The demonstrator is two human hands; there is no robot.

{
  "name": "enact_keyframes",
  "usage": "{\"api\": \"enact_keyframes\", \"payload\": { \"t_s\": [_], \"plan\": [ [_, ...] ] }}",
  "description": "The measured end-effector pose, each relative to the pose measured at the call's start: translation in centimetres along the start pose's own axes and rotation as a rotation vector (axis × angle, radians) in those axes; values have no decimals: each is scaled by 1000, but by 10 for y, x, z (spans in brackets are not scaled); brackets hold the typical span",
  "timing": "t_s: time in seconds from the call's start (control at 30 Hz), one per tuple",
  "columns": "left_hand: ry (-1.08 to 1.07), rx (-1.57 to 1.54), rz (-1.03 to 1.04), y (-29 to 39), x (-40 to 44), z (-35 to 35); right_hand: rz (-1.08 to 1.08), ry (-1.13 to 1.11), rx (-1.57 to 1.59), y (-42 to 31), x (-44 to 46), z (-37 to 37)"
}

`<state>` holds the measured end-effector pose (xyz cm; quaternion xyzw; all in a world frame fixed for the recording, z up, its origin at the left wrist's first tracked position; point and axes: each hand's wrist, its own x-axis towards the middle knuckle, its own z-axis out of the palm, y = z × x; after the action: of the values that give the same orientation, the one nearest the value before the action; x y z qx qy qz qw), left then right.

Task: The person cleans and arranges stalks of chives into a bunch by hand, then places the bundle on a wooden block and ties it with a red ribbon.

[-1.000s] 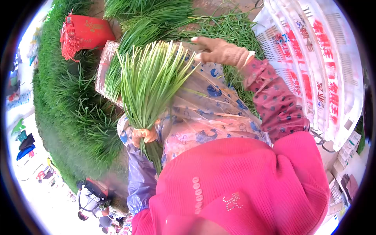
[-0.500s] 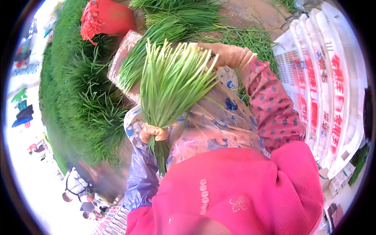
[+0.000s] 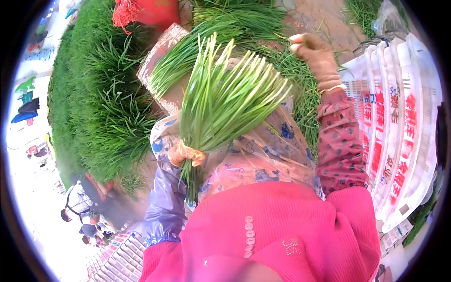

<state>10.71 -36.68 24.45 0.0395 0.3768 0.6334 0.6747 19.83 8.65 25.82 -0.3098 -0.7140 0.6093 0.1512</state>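
A fanned bunch of long green stalks with pale ends is gripped near its narrow end by my gloved left hand, over the printed plastic apron on my lap. My gloved right hand is raised to the right of the bunch, apart from it. Its thumb and fingertip pinch a thin yellowish stalk. More stalks lie on a patterned box just beyond the bunch.
Stacked white crates with red lettering stand at the right. Loose green trimmings lie beside them. A large mass of greens fills the left side, with a red bag above it. People are at the lower left.
My right hand has moved from behind the pale ends out to the right, with a thin stalk between its fingers. The bunch has fanned wider in my left hand.
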Motion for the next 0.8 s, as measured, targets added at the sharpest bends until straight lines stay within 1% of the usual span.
{"api": "enact_keyframes", "payload": {
  "t_s": [0.03, 0.1, 0.2, 0.23, 0.27, 0.3, 0.33, 0.37, 0.43, 0.47, 0.5, 0.53, 0.57, 0.6, 0.63, 0.67, 0.7, 0.73, 0.8],
  "plan": [
    [15, 45, -25, 3, 2, 0, -7, -4, 0, -3, 3, -9],
    [58, 176, -109, 11, 6, 7, 42, 14, -445, -23, 8, -25],
    [101, 138, -79, 22, 13, 35, -426, -154, -435, -51, -14, 5],
    [95, 139, -78, 22, 16, 31, -575, -214, -473, -67, -23, 18],
    [82, 259, -158, 24, 19, 23, -539, -320, -400, -77, -30, 31],
    [71, 379, -238, 26, 22, 21, -584, -299, -490, -78, -31, 46],
    [70, 382, -235, 26, 22, 22, -630, -278, -581, -77, -31, 57],
    [58, 470, -201, 27, 23, 26, -634, -277, -581, -78, -31, 61],
    [54, 558, -160, 26, 25, 31, -496, -579, -568, -80, -29, 68],
    [20, 662, -98, 24, 28, 33, -501, -586, -567, -75, -27, 71],
    [-14, 762, -35, 23, 29, 36, -536, -597, -419, -67, -25, 72],
    [-12, 755, -32, 23, 28, 38, -567, -604, -273, -60, -25, 72],
    [16, 733, -47, 30, 27, 48, -507, -571, -188, -57, -27, 72],
    [26, 717, -53, 29, 28, 48, -503, -574, -195, -53, -28, 70],
    [37, 702, -58, 28, 30, 49, -331, -545, -35, -49, -28, 68],
    [-2, 686, 12, 22, 36, 45, -160, -509, 121, -43, -27, 65],
    [-22, 672, 49, 20, 39, 42, -318, -344, -56, -36, -26, 65],
    [-43, 659, 87, 17, 43, 39, -315, -348, -65, -32, -26, 61],
    [-84, 668, 29, 21, 47, 41, -330, -265, -444, -42, -38, 55]
  ]
}}
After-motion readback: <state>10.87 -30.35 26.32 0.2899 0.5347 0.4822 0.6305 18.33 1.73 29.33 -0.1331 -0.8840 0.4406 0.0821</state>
